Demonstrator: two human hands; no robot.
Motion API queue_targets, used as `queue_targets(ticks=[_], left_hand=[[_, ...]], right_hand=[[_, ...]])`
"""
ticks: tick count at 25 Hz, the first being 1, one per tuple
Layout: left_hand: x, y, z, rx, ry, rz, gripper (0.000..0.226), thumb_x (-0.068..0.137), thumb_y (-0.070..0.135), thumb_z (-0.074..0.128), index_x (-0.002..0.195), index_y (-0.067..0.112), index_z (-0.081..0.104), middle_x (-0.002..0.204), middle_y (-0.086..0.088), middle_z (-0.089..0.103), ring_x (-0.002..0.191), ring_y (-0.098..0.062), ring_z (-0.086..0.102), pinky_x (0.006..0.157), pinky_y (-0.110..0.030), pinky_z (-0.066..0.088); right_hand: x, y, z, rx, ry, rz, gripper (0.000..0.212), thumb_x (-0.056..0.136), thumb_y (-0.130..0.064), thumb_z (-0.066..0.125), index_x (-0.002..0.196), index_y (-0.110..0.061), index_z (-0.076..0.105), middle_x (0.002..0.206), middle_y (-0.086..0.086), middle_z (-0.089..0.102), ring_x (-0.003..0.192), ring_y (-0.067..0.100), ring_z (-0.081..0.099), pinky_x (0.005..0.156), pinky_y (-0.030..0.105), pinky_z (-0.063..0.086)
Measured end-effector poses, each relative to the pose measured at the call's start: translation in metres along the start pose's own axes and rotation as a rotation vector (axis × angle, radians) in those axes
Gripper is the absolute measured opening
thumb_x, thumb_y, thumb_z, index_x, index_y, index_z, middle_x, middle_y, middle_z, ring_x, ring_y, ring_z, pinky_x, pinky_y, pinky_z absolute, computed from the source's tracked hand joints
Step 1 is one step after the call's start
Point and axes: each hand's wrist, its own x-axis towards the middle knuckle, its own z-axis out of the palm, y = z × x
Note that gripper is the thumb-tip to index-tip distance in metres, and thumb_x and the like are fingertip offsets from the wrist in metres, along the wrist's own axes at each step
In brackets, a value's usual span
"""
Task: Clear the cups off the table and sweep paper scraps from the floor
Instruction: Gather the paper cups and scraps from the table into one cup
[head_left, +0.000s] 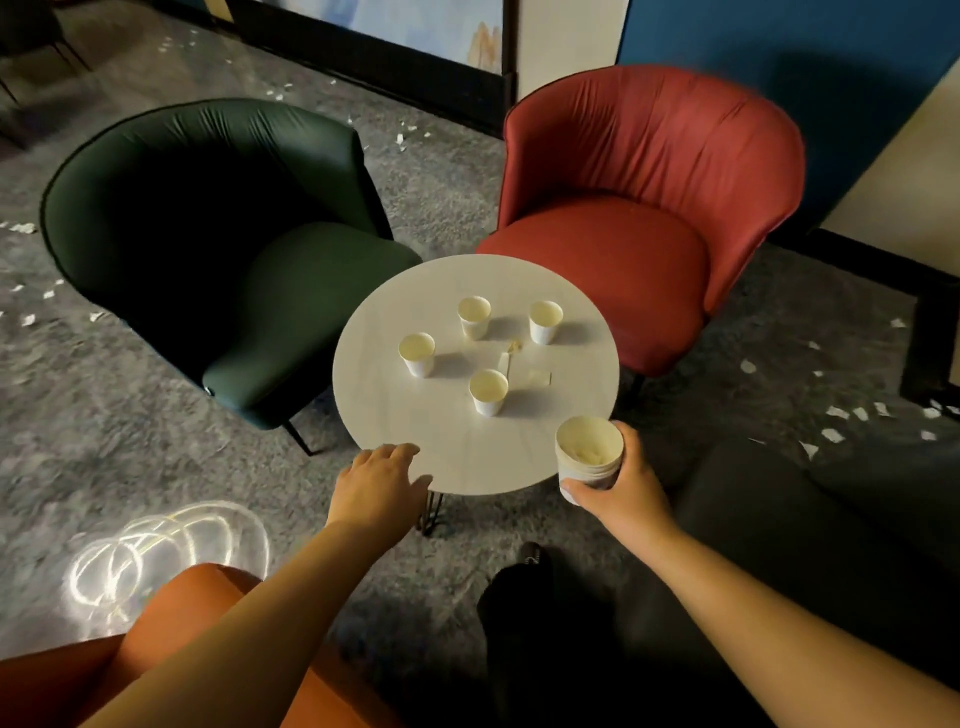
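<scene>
Several white paper cups stand upright on the round white table (415, 431): the nearest cup (488, 392), one to the left (417, 354), and two farther back (474, 317) (545, 322). My right hand (623, 483) grips a stack of nested paper cups (588, 452) just off the table's near right edge. My left hand (382, 480) hovers flat over the table's near left edge, fingers relaxed, holding nothing. Small paper bits (537, 376) lie on the tabletop. White paper scraps (836, 434) litter the grey carpet to the right, left and back.
A dark green armchair (218, 249) stands left of the table and a red armchair (649, 208) behind it on the right. An orange seat (197, 623) is at bottom left, a dark seat (831, 545) at bottom right. My dark shoe (530, 561) is under the table's near side.
</scene>
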Motion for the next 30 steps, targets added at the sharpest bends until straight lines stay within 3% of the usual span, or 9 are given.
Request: queue_targets(ticks=[4, 9, 12, 18, 22, 24, 27, 30], left_hand=[[0.080, 0.000, -0.008, 0.008, -0.007, -0.068, 0.052, 0.094, 0.048, 0.049, 0.140, 0.026, 0.041, 0.141, -0.001, 0.050, 0.128, -0.026, 0.044, 0.102, -0.043, 0.039], [0.178, -0.001, -0.003, 0.013, -0.008, -0.102, 0.074, 0.087, 0.049, 0.062, 0.147, 0.025, 0.024, 0.152, -0.004, 0.031, 0.132, -0.030, 0.036, 0.103, -0.045, 0.040], [0.226, -0.008, 0.018, -0.013, -0.028, -0.153, 0.084, 0.082, 0.045, 0.071, 0.148, 0.029, 0.020, 0.156, -0.005, 0.020, 0.136, -0.031, 0.030, 0.102, -0.045, 0.040], [0.308, -0.025, 0.067, 0.064, -0.147, -0.114, 0.092, 0.080, 0.037, 0.075, 0.150, 0.037, 0.016, 0.160, -0.005, 0.005, 0.141, -0.034, 0.016, 0.106, -0.052, 0.036], [0.324, -0.028, 0.072, -0.081, -0.208, -0.093, 0.076, 0.084, 0.026, 0.072, 0.146, 0.033, 0.028, 0.146, -0.008, 0.028, 0.126, -0.037, 0.038, 0.093, -0.048, 0.045], [0.321, -0.019, 0.064, -0.179, -0.082, -0.104, 0.073, 0.082, 0.030, 0.073, 0.142, 0.033, 0.032, 0.136, -0.008, 0.038, 0.117, -0.033, 0.047, 0.088, -0.044, 0.048], [0.324, 0.016, 0.046, -0.477, 0.306, -0.028, 0.079, 0.079, 0.038, 0.073, 0.144, 0.034, 0.029, 0.130, -0.005, 0.043, 0.110, -0.025, 0.052, 0.085, -0.035, 0.049], [0.350, 0.049, 0.044, -0.498, 0.372, 0.150, 0.081, 0.081, 0.036, 0.073, 0.148, 0.031, 0.028, 0.130, -0.008, 0.043, 0.113, -0.025, 0.049, 0.091, -0.032, 0.044]], right_hand=[[0.084, -0.010, 0.019, -0.010, -0.085, -0.022, 0.083, 0.062, -0.034, 0.085, 0.127, -0.037, 0.034, 0.113, -0.012, 0.052, 0.105, 0.022, 0.058, 0.084, 0.041, 0.054], [0.170, -0.012, 0.033, 0.053, -0.131, -0.060, 0.083, 0.061, -0.028, 0.087, 0.125, -0.041, 0.036, 0.110, -0.028, 0.052, 0.105, 0.011, 0.058, 0.083, 0.034, 0.055], [0.197, 0.001, 0.048, 0.039, -0.078, -0.072, 0.085, 0.059, -0.023, 0.089, 0.128, -0.029, 0.040, 0.109, -0.032, 0.050, 0.100, 0.006, 0.056, 0.076, 0.018, 0.052], [0.220, 0.036, 0.079, -0.040, -0.014, -0.061, 0.090, 0.058, -0.025, 0.090, 0.132, -0.019, 0.040, 0.115, -0.022, 0.049, 0.106, 0.006, 0.050, 0.082, 0.024, 0.049], [0.226, 0.042, 0.090, -0.071, 0.016, -0.028, 0.090, 0.059, -0.027, 0.090, 0.133, -0.016, 0.039, 0.120, -0.015, 0.046, 0.108, 0.005, 0.047, 0.085, 0.023, 0.047], [0.229, 0.042, 0.093, -0.061, 0.041, 0.002, 0.090, 0.059, -0.027, 0.090, 0.133, -0.018, 0.039, 0.119, -0.017, 0.046, 0.107, 0.003, 0.047, 0.083, 0.021, 0.047], [0.236, 0.041, 0.096, -0.014, 0.101, 0.044, 0.088, 0.058, -0.026, 0.090, 0.130, -0.022, 0.040, 0.113, -0.022, 0.049, 0.101, 0.000, 0.050, 0.079, 0.025, 0.051], [0.245, 0.044, 0.100, 0.010, 0.128, 0.039, 0.087, 0.057, -0.024, 0.091, 0.130, -0.018, 0.042, 0.115, -0.018, 0.052, 0.102, 0.004, 0.052, 0.079, 0.029, 0.054]])
